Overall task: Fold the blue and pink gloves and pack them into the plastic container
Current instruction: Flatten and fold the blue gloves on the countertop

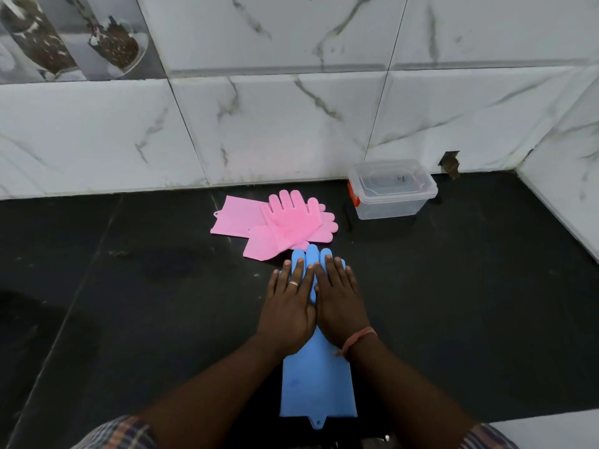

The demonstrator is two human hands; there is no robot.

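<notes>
A blue glove (317, 387) lies flat on the black counter, its cuff toward me and its fingers pointing at the wall. My left hand (288, 306) and my right hand (337, 303) press flat on its palm side by side, fingers straight. Two pink gloves (282, 225) lie crossed over each other just beyond the blue fingertips. A clear plastic container (392, 189) with an orange latch stands near the wall to the right, open, with what looks like its lid lying inside.
The black counter (129, 286) runs left and right, backed by a white marble-tiled wall (291, 124). A side wall closes the right end. A small dark hole sits in the wall behind the container. The counter's front edge is at the bottom right.
</notes>
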